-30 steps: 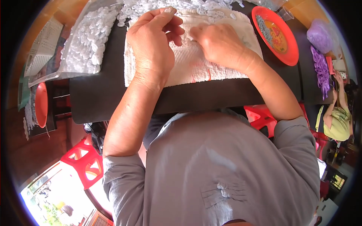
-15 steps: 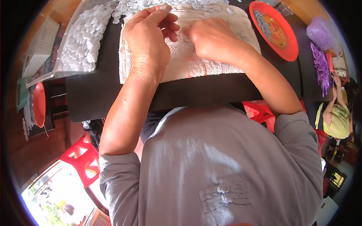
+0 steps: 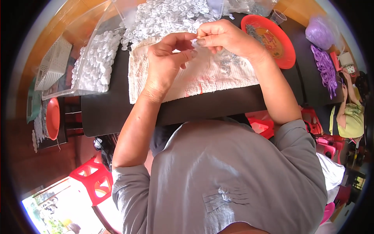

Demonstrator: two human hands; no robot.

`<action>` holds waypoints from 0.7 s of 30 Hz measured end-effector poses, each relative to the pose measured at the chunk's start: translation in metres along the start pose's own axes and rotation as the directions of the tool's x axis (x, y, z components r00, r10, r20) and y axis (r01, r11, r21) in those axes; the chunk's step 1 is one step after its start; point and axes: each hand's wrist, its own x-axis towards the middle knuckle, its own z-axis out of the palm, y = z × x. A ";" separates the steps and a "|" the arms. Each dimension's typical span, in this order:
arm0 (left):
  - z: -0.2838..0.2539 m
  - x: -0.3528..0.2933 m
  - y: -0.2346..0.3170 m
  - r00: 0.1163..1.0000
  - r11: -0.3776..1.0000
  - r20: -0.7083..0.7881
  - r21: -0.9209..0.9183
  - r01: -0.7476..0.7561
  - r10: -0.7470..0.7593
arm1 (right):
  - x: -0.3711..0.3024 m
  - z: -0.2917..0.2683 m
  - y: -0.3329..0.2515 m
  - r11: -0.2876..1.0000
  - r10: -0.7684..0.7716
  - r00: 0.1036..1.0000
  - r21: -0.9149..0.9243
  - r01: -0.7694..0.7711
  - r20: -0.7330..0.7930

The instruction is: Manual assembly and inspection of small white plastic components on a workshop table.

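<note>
My left hand (image 3: 168,58) and my right hand (image 3: 226,37) meet above a white cloth (image 3: 194,78) spread on a black table (image 3: 117,109). Both pinch one small white plastic piece (image 3: 193,42) between thumbs and fingertips. Small metal bits (image 3: 228,64) lie scattered on the cloth under my right hand. A heap of small white plastic pieces (image 3: 167,15) lies just beyond the cloth, at the far side of the table.
A clear tray of white pieces (image 3: 95,62) sits to the left, with a white basket (image 3: 54,62) beyond it. A red plate (image 3: 272,39) holding metal bits lies to the right. Purple material (image 3: 323,58) and another person (image 3: 348,113) are at far right. Red stools (image 3: 93,179) stand below.
Both hands have lifted off the cloth and come together, pinching a small white piece between them. The view has shifted so the table sits lower in the picture.
</note>
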 end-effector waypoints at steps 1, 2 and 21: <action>0.001 -0.001 0.000 0.999 0.998 0.031 0.054 -0.020 0.018 | -0.001 -0.001 0.000 1.000 0.000 1.000 0.002 0.000 -0.005; 0.002 -0.002 0.000 0.999 0.999 0.033 0.036 -0.019 0.018 | -0.003 -0.001 -0.002 0.999 0.028 1.000 0.019 -0.028 -0.010; 0.009 -0.007 -0.014 0.877 0.851 -0.073 0.295 -0.435 0.474 | -0.008 0.021 -0.028 0.980 0.124 0.980 0.174 -0.096 -0.158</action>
